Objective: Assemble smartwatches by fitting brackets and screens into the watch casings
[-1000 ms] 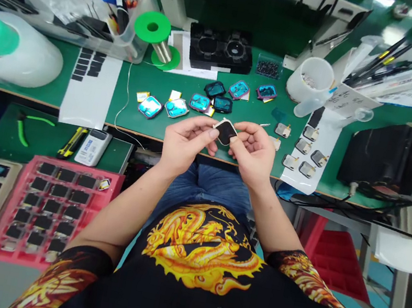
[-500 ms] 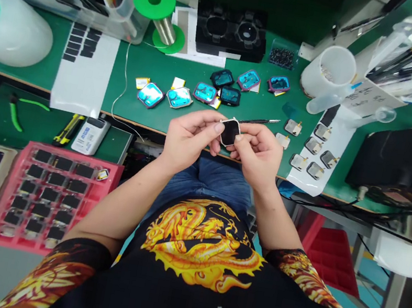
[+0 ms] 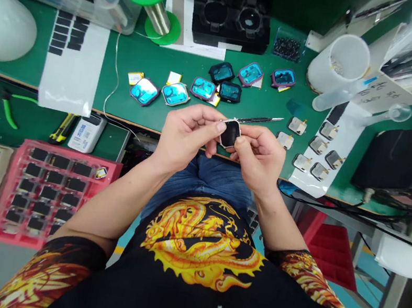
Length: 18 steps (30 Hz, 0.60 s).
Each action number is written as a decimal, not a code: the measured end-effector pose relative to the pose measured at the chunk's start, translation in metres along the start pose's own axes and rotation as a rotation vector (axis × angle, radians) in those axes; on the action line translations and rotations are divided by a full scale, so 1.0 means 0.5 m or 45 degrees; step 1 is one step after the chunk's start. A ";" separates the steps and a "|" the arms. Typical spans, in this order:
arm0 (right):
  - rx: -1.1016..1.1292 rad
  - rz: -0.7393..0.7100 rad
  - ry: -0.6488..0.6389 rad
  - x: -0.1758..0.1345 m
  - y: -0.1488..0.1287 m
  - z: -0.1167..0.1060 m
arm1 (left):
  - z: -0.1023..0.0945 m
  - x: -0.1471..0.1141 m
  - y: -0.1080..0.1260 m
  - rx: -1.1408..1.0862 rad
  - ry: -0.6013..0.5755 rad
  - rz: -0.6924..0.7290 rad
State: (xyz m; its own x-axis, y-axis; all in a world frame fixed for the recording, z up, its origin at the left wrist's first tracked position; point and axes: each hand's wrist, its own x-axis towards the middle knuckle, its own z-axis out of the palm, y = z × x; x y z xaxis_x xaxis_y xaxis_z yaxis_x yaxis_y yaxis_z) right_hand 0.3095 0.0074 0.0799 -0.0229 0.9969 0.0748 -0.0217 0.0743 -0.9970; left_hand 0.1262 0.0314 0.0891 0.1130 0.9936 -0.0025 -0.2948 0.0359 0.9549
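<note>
Between my two hands is a smartwatch (image 3: 231, 134) with a black screen and a pale frame, held over the table's front edge. My left hand (image 3: 190, 136) is closed on its left side, thumb on the rim. On the opposite side, my right hand (image 3: 260, 155) grips it with the thumb at the lower right corner. Tweezers (image 3: 257, 120) point to the right just beyond my right fingers; their rear end is hidden, so I cannot tell whether they are held. Beyond my hands lie several watch cases with blue film, including a silver one (image 3: 175, 94) and a purple one (image 3: 202, 88).
Several small screen modules (image 3: 318, 145) lie at the right, some on a white sheet. A solder wire spool (image 3: 154, 17), a black fixture (image 3: 227, 33) and a white cup (image 3: 338, 60) stand farther back. A red tray (image 3: 66, 151) of screens is at lower left.
The view has shifted slightly, closer to the table. Both hands keep the same grip on the smartwatch, which has barely moved.
</note>
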 end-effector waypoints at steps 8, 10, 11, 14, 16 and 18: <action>0.013 -0.021 -0.036 -0.001 0.005 -0.003 | -0.008 0.000 -0.004 0.019 -0.016 0.005; 0.028 -0.012 -0.049 -0.001 0.003 -0.003 | -0.009 0.002 -0.002 0.012 -0.034 -0.004; 0.037 -0.006 -0.056 -0.001 0.001 -0.004 | -0.010 0.004 0.000 0.010 -0.047 -0.012; 0.042 0.017 -0.071 0.001 -0.004 -0.004 | -0.013 0.007 0.002 -0.007 -0.081 -0.018; 0.039 0.035 -0.064 0.004 -0.009 -0.002 | -0.017 0.007 0.000 -0.004 -0.088 -0.008; 0.035 0.053 -0.047 0.008 -0.016 0.000 | -0.021 0.006 -0.003 0.014 -0.102 0.007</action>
State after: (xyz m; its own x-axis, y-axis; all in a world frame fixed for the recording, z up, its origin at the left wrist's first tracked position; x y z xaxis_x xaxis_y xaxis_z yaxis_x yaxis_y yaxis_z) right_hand 0.3096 0.0107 0.0880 -0.0609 0.9976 0.0343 -0.0474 0.0315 -0.9984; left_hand 0.1170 0.0352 0.0844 0.1872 0.9820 0.0264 -0.2854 0.0287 0.9580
